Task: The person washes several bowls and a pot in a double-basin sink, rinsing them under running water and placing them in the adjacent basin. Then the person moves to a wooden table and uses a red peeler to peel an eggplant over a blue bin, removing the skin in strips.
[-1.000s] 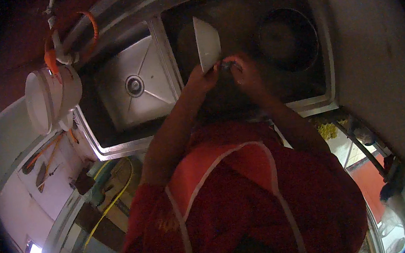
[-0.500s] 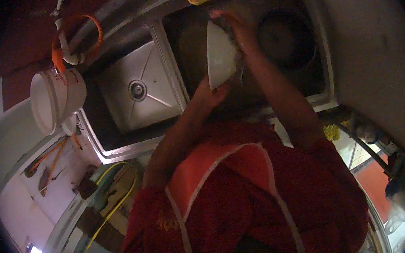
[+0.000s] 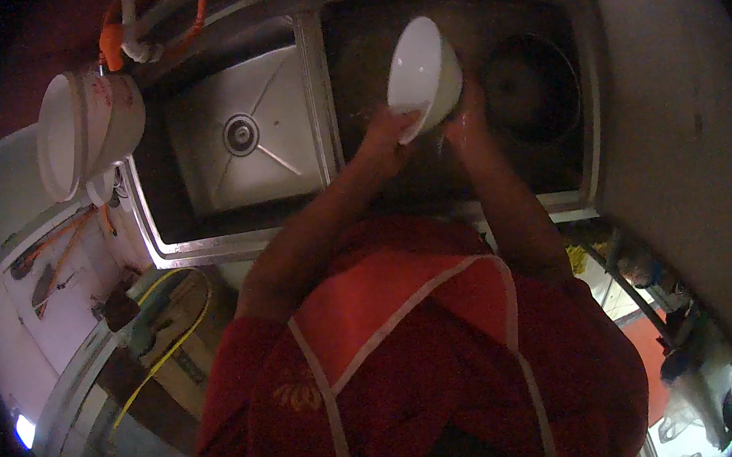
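One round, deep white bowl (image 3: 428,68), edge-on earlier, now shows its inside; left hand (image 3: 388,136) pinches its near rim; right hand (image 3: 470,114) behind, hold unclear.

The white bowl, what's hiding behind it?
Past the bowl's right side you can see part of the right hand and the dark right sink basin. The bowl covers whatever is directly behind it, so I can't tell what's there.

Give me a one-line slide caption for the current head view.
Left hand holding a tilted white bowl over the dark right sink basin, right hand at its outer side.
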A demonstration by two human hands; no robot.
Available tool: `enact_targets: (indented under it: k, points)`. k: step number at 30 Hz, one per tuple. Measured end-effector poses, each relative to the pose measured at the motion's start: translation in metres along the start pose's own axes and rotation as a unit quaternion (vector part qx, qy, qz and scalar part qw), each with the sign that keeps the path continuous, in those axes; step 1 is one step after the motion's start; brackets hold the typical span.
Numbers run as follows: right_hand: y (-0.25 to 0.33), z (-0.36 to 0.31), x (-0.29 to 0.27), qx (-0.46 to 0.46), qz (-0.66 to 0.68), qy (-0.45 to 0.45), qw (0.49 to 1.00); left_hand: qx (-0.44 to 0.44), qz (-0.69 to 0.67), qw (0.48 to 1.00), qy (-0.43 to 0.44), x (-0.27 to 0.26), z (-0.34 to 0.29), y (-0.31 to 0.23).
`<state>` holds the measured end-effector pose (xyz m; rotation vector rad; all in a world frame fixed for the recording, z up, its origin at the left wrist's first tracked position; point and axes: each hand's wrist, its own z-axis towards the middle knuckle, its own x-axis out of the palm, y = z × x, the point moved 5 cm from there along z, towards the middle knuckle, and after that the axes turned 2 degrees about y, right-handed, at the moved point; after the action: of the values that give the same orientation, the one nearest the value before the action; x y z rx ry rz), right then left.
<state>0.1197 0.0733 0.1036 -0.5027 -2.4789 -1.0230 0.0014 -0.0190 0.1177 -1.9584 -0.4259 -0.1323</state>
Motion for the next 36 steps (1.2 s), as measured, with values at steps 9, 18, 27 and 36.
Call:
enact_targets:
  k: [9,18,27,36]
  points:
    - [-0.04,-0.001,-0.031,-0.131,-0.412,0.156,0.888,0.031,0.026,0.976,-0.214,-0.04,0.034,-0.014]
    - [-0.051,0.103,-0.016,-0.092,-0.506,0.23,0.826,0.123,-0.047,0.928,-0.35,-0.127,-0.012,-0.039]
    - [-0.164,0.152,-0.02,-0.2,-0.888,0.226,0.347,0.024,-0.156,0.847,-0.508,-0.236,-0.058,0.038]
    - [-0.148,0.143,-0.01,-0.083,-0.701,0.145,0.693,-0.065,-0.079,0.802,-0.589,-0.286,-0.046,0.133]
